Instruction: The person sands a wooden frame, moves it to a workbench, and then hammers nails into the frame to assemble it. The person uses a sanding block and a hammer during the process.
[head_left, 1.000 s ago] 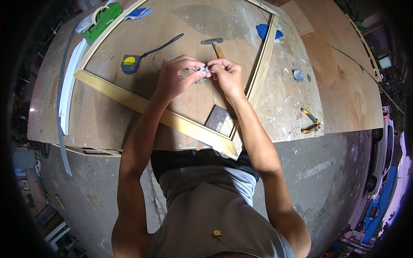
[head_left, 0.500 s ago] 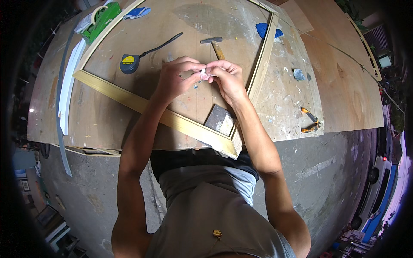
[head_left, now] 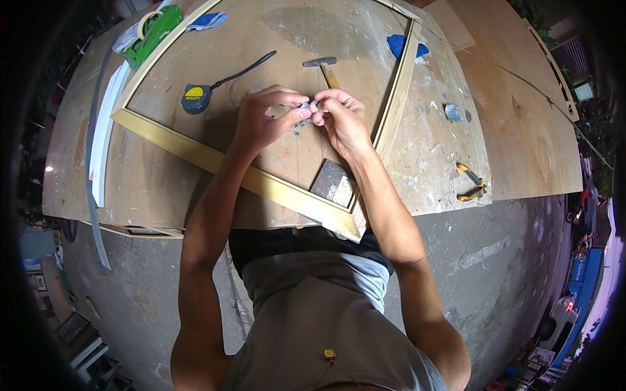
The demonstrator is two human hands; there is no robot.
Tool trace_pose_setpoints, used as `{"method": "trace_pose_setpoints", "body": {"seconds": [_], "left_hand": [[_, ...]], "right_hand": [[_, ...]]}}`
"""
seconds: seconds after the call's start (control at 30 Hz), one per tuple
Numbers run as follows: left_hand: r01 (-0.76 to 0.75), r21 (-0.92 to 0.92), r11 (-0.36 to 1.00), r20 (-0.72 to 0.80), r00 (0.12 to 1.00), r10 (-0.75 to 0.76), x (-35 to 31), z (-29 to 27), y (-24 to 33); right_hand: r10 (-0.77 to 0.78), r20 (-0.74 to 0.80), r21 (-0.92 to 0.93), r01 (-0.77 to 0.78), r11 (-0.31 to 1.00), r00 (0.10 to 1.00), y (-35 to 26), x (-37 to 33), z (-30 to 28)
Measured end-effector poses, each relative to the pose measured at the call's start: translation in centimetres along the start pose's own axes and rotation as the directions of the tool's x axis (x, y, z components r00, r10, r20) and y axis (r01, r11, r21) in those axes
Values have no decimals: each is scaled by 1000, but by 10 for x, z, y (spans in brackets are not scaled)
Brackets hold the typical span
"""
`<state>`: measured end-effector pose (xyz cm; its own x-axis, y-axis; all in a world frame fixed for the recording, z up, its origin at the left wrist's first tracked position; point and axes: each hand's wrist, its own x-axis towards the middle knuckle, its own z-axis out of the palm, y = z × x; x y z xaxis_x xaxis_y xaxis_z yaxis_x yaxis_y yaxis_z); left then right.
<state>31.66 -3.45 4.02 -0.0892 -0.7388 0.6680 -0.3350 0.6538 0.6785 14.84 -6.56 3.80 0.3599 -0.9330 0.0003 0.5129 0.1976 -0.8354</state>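
My left hand [head_left: 264, 118] and my right hand [head_left: 344, 120] are close together over the worktable, inside a pale wooden frame [head_left: 173, 144]. The left fingers pinch a small grey metal piece [head_left: 304, 105]. Thumb and fingers of the right hand are pressed together on something small and greyish that I cannot make out. Several tiny grey metal pieces [head_left: 297, 133] lie on the wood just below my fingertips. Beyond the right hand lies a hammer [head_left: 321, 62] with a wooden handle. A flat dark metal plate [head_left: 331, 177] rests in the frame's near corner.
A yellow-and-black tape measure [head_left: 195, 98] lies left of my hands. Orange-handled pliers [head_left: 471, 182] are near the worktable's [head_left: 437, 156] right edge. A blue cloth [head_left: 405, 46] sits by the frame's right side. At the far left stand a green tool [head_left: 154, 36] and white strips [head_left: 106, 130].
My fingertips have drawn slightly apart, and the grey piece in the left fingers shows more. More small grey pieces are visible on the table beneath them.
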Motion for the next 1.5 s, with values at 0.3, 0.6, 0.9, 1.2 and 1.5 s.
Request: {"method": "trace_pose_setpoints", "body": {"seconds": [0.3,0.6,0.9,1.2,1.5], "left_hand": [[-36,133,990,-24,999,40,0,1,-1],[-51,99,994,20,999,49,-3,2,-1],[-8,14,1000,6,1000,8,-2,1,0],[-20,75,997,15,1000,19,0,-1,-1],[-26,67,997,14,1000,25,1,-1,4]], "right_hand": [[-84,-2,-251,80,965,996,-3,-4,9],[-117,31,-249,121,961,993,0,-5,3],[-83,19,-10,83,996,996,4,-5,6],[-77,76,-59,81,995,994,-3,-4,6],[-86,111,-126,100,987,990,-4,-6,4]]}}
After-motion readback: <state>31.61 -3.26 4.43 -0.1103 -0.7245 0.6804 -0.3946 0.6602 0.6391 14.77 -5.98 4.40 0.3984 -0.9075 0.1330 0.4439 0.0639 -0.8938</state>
